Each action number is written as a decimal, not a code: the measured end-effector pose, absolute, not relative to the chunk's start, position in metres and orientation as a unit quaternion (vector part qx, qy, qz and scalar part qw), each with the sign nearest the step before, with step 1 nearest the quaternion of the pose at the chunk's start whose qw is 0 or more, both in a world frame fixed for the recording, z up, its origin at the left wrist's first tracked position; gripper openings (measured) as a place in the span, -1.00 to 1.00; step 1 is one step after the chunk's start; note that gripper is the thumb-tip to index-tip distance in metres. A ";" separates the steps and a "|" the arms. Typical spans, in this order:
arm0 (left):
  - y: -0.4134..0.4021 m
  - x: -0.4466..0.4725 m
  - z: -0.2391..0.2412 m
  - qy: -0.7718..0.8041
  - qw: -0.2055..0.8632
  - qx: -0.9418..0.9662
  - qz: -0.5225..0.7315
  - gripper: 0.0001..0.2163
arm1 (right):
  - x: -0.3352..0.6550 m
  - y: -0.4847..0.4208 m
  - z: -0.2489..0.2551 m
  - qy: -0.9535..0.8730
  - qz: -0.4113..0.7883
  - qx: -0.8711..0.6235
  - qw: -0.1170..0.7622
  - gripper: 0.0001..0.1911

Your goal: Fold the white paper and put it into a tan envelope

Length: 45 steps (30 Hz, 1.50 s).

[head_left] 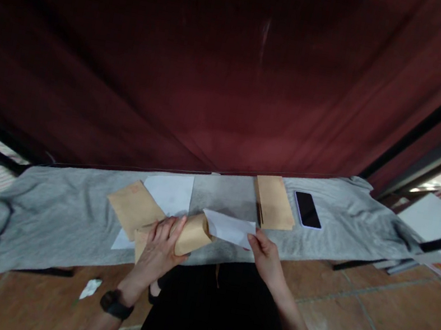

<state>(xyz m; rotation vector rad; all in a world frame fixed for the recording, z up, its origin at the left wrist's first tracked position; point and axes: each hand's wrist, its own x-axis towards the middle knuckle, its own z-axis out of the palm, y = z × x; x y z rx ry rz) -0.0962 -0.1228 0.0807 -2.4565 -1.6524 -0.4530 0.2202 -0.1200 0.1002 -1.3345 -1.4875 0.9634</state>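
My left hand (165, 243), with a dark watch on its wrist, grips a brown paper envelope (193, 234) from above. The envelope bulges at its right end, where its mouth gapes. A folded white sheet of paper (230, 228) has its left end at that mouth; how far it reaches inside is hidden. Its right end is pinched between the thumb and fingers of my right hand (266, 255). Beyond my left hand lies another brown envelope (134, 206), partly over white paper (173, 191).
A stack of brown envelopes (276, 202) lies to the right, beside a phone (308, 210) with a dark screen. All rest on a narrow bench under grey cloth (79, 214). A dark red curtain (231, 104) hangs behind it. A crumpled white scrap (90, 289) is on the tiled floor.
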 end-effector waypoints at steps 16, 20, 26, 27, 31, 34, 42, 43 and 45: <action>-0.126 -0.088 0.082 -0.530 0.127 -0.816 -0.192 -0.16 | 0.244 -0.125 0.135 -0.601 0.425 -0.563 0.376 -0.75; -0.126 -0.087 0.087 -0.512 0.132 -0.823 -0.207 -0.21 | 0.243 -0.124 0.133 -0.600 0.436 -0.557 0.374 -0.76; -0.126 -0.078 0.102 -0.486 0.147 -0.821 -0.262 -0.15 | 0.235 -0.133 0.145 -0.658 0.374 -0.546 0.359 -0.68; -0.126 -0.076 0.105 -0.483 0.146 -0.820 -0.269 -0.12 | 0.233 -0.136 0.150 -0.660 0.369 -0.544 0.364 -0.67; -0.126 -0.069 0.116 -0.474 0.129 -0.821 -0.292 -0.06 | 0.223 -0.149 0.175 -0.671 0.322 -0.546 0.386 -0.67; -0.128 -0.063 0.121 -0.461 0.110 -0.822 -0.317 -0.05 | 0.210 -0.158 0.193 -0.699 0.277 -0.533 0.388 -0.67; -0.136 -0.046 0.133 -0.475 0.046 -0.818 -0.322 -0.08 | 0.174 -0.172 0.211 -0.740 0.154 -0.549 0.357 -0.75; -0.136 -0.045 0.134 -0.476 0.044 -0.817 -0.323 -0.07 | 0.173 -0.172 0.211 -0.737 0.145 -0.554 0.359 -0.75; -0.137 -0.044 0.135 -0.475 0.044 -0.816 -0.326 -0.06 | 0.173 -0.172 0.212 -0.739 0.138 -0.549 0.366 -0.76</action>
